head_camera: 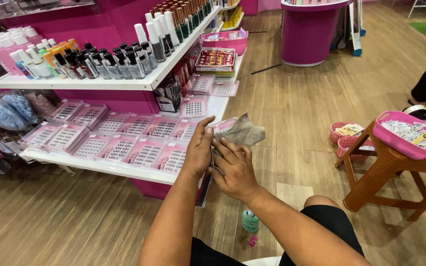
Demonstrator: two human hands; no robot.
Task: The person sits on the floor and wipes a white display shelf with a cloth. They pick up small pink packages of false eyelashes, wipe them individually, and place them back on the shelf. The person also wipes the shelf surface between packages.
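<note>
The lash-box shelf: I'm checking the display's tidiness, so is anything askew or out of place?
Yes. On the lower white shelf the front pink lash boxes lie in neat rows, but several boxes further back sit loose and angled. A small green bottle and a pink cap stand on the floor.

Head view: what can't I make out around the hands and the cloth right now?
- Pink flat pack: mostly covered by the grey cloth and left hand; contents hidden.
- Right hand: fingertips tucked against the cloth, so the grip is unclear.
- Small green bottle on the floor: label too small.
- Lash trays on the lower shelf: details too small.
- Pink basket on the stool: cut off by the right edge.
</note>
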